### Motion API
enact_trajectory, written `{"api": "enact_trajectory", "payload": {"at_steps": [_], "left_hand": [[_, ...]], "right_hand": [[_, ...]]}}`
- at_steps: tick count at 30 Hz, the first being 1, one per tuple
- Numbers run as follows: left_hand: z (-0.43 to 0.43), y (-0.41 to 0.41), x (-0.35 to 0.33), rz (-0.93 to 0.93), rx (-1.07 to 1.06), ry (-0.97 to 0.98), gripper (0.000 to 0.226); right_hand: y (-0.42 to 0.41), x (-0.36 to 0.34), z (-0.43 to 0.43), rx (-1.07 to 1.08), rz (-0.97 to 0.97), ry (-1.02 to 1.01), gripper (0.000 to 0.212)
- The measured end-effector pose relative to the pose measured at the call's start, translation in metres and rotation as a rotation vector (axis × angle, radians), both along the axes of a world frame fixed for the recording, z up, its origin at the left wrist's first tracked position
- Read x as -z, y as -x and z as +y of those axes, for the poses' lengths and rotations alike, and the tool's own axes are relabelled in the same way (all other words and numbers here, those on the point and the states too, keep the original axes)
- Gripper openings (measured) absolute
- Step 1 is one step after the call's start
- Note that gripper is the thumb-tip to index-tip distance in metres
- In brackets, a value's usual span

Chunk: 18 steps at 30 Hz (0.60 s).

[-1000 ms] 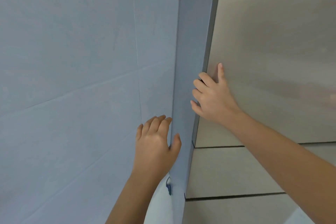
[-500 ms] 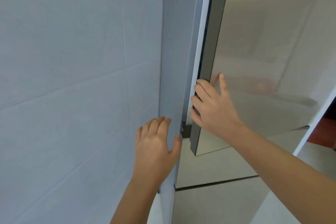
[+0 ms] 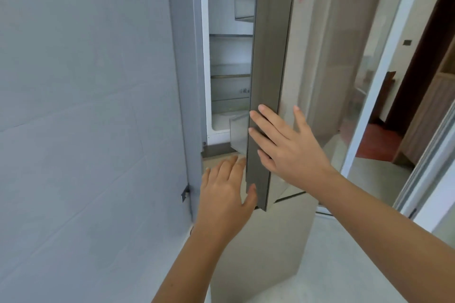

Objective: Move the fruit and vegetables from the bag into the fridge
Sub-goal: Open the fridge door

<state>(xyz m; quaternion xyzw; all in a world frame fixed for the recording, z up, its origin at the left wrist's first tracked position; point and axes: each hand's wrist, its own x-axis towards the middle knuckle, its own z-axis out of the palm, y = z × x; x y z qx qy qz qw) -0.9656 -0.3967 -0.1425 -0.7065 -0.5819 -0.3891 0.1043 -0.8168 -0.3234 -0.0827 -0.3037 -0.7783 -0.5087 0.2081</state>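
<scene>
Fridge door (image 3: 268,56) ajar, perhaps four shelves (image 3: 230,35); right hand (image 3: 288,147) flat on it, left hand (image 3: 225,194) spread, empty.

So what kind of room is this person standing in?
Probably a home kitchen. A fridge door stands partly open on white shelves, a grey tiled wall runs alongside, and a doorway on the right leads to another room.

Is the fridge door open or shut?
Partly open. The fridge door stands angled away from the fridge body, and the shelves show through the gap. The right hand rests flat against its edge.
</scene>
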Motion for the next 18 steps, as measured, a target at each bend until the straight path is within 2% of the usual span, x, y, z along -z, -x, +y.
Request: {"api": "enact_trajectory", "payload": {"at_steps": [10,18], "left_hand": [[-0.003,-0.054,0.003,0.104,0.132,0.125,0.058],[0.003,-0.093,-0.009,0.223,0.202,0.16,0.055]], "right_hand": [[-0.076,0.009,-0.055,0.149,0.116,0.033,0.042],[-0.121,0.016,-0.088,0.28,0.251,0.06,0.049]]}}
